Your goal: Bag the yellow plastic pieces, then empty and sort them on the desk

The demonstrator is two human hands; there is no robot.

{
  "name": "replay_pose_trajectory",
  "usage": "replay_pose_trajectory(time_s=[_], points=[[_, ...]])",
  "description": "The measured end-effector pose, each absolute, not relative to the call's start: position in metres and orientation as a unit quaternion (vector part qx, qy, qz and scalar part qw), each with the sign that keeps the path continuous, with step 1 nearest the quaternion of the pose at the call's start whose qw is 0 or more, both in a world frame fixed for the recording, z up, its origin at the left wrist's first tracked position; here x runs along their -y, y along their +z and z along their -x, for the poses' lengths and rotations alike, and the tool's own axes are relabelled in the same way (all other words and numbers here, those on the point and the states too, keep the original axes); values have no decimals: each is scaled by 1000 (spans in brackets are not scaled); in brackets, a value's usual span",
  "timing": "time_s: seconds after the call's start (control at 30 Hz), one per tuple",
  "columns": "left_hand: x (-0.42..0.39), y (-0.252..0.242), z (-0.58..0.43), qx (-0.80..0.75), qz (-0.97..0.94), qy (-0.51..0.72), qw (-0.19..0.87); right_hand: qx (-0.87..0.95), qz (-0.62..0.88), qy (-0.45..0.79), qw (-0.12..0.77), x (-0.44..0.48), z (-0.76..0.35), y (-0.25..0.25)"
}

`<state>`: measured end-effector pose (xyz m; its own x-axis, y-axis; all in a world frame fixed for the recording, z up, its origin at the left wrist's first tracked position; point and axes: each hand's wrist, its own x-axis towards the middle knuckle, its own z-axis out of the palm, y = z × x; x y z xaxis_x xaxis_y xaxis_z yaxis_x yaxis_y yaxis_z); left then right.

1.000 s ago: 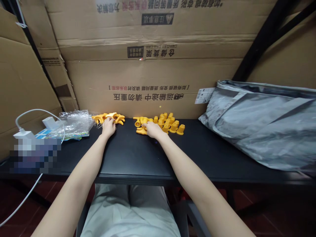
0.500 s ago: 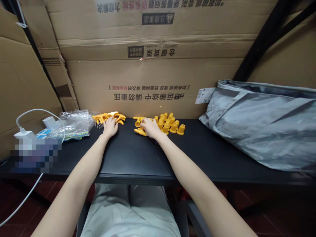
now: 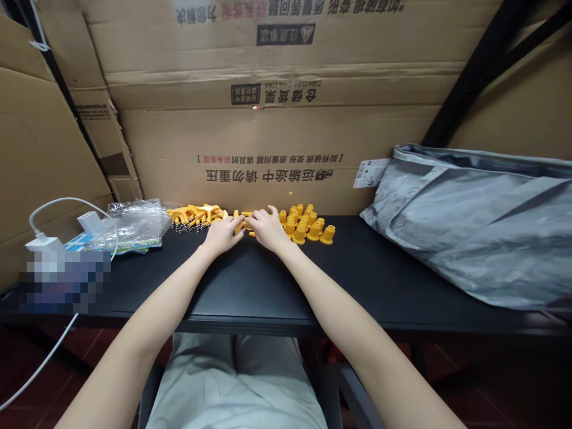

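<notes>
My left hand pinches a yellow corkscrew handle, which sticks up between its fingers. My right hand meets it fingertip to fingertip, its fingers bent and closed; what they grip is hidden. Left of my hands lies a heap of yellow corkscrew handles with metal spirals pointing down. Yellow cup-shaped bases stand in rows just beyond my right hand. Partly covered by my right hand, a few more yellow pieces lie on the black table.
Clear plastic bags lie at the left, beside a white charger with a cable and a blurred-out object. A large grey bag rests on the right. Cardboard walls off the back edge.
My left hand has moved right from the corkscrew heap, bringing a handle to my right hand. My right hand has shifted only slightly, its fingers now against the left ones.
</notes>
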<state>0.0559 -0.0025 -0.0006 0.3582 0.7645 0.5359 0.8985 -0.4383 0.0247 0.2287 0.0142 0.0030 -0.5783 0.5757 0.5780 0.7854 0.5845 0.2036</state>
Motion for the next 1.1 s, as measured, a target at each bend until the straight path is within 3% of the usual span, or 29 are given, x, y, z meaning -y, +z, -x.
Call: replay_pose_trajectory(time_s=[0.63, 0.87, 1.1], points=[[-8, -3, -40, 528, 798, -281, 74, 845, 478, -137, 197, -12, -227, 8], [-13, -5, -36, 529, 788, -313, -7, 846, 454, -182, 212, -11, -226, 7], [-21, -7, -32, 530, 755, -339, -185, 851, 431, -220, 205, -11, -223, 6]])
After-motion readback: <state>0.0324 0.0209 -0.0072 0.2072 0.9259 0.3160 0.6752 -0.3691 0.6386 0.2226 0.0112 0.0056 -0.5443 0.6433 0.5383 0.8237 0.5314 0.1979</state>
